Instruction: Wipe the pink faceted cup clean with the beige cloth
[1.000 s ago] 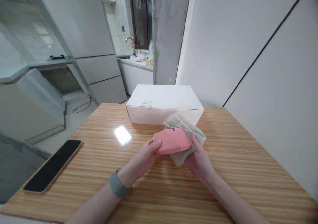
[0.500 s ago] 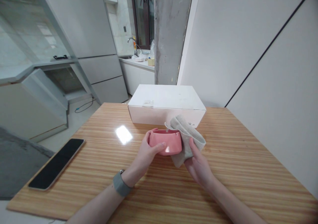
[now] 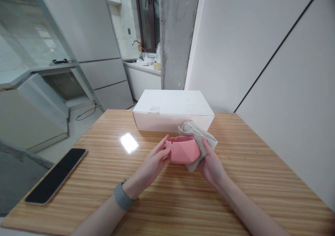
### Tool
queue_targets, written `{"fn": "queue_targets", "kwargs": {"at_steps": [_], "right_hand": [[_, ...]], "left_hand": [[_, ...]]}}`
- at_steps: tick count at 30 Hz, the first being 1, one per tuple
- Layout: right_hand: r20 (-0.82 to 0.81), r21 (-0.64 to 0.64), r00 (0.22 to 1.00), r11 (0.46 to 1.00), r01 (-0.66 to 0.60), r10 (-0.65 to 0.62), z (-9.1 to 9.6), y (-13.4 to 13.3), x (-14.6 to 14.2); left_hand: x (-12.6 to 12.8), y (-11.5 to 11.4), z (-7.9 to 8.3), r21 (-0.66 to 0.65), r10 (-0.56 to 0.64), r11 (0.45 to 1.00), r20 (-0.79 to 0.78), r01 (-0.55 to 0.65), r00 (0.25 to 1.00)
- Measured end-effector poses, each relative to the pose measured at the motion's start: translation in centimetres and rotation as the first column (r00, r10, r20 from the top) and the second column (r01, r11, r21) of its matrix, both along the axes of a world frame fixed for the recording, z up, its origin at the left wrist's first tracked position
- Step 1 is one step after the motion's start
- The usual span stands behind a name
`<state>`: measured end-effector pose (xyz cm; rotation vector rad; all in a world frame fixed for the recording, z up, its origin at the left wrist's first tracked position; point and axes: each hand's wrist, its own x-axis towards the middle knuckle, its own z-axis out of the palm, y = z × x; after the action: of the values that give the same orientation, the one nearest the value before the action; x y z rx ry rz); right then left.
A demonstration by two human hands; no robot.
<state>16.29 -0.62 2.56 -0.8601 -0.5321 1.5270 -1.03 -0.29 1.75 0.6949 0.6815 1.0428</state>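
A pink faceted ashtray with notches in its rim is held above the table, its opening facing up. My left hand grips its left side, thumb in front and fingers behind. In my right hand is a folded light grey cloth, pressed against the ashtray's right side. The thumb of that hand lies over the cloth, while its other fingers are mostly hidden. Part of the cloth stands up behind the ashtray, and a corner hangs below it.
A white cardboard box lies across the far side of the wood-grain table. Near the left edge rests a black-screened phone. A white panelled wall runs along the right.
The ashtray has turned and shifted slightly right, so a notch now shows by my left fingers. My left thumb has moved from its front to its left edge. The cloth stays against its right side.
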Motion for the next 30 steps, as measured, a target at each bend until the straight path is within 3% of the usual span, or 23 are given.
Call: {"fn": "queue_targets", "kwargs": {"at_steps": [5, 10, 14, 23, 30], "right_hand": [[-0.042, 0.014, 0.998, 0.999, -0.043, 0.043, 0.1, -0.1, 0.2], [-0.078, 0.043, 0.981, 0.984, -0.172, 0.175, 0.5, -1.0, -0.3], [-0.041, 0.058, 0.986, 0.985, -0.161, 0.163, 0.6, -1.3, -0.5], [0.028, 0.072, 1.0, 0.997, -0.01, 0.007, -0.8, -1.3, -0.7], [0.036, 0.104, 0.999, 0.994, -0.019, 0.016, -1.7, -1.5, -0.9]], "left_hand": [[-0.3, -0.2, -0.2, 0.135, 0.035, 0.991, -0.091, -0.022, 0.995], [-0.1, -0.5, -0.3, 0.213, -0.089, 0.974, 0.022, 0.082, 0.996], [0.1, -0.6, -0.4, 0.223, -0.095, 0.971, 0.012, 0.09, 0.995], [-0.1, 0.5, -1.8, 0.248, 0.141, 0.963, -0.119, -0.108, 0.983], [0.8, -0.3, -0.5, 0.332, 0.294, 0.921, -0.248, -0.204, 0.923]]}}
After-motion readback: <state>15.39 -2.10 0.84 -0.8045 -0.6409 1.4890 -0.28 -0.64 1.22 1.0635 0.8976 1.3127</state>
